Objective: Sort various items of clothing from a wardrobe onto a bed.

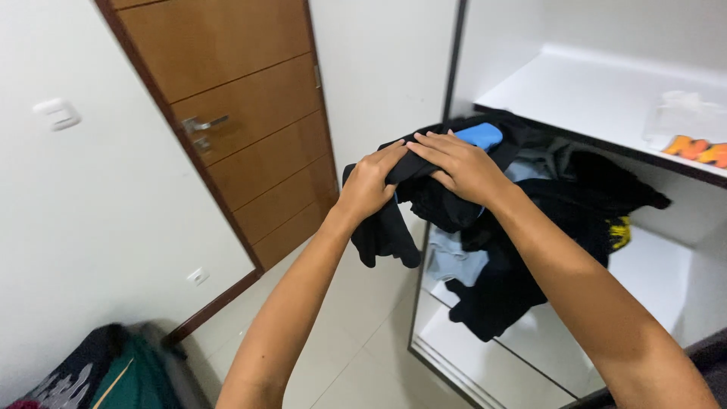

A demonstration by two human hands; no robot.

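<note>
Both my hands grip a black garment with a blue patch, held in the air in front of an open white wardrobe. My left hand clutches the left part of the cloth, which hangs down below it. My right hand lies over the top of the bunched fabric, fingers pointing left. Behind the garment, a heap of dark and light-blue clothes spills off a wardrobe shelf.
A white upper shelf carries a clear bag and an orange item. A brown wooden door with a metal handle stands at left. A dark and green bag lies on the tiled floor at bottom left.
</note>
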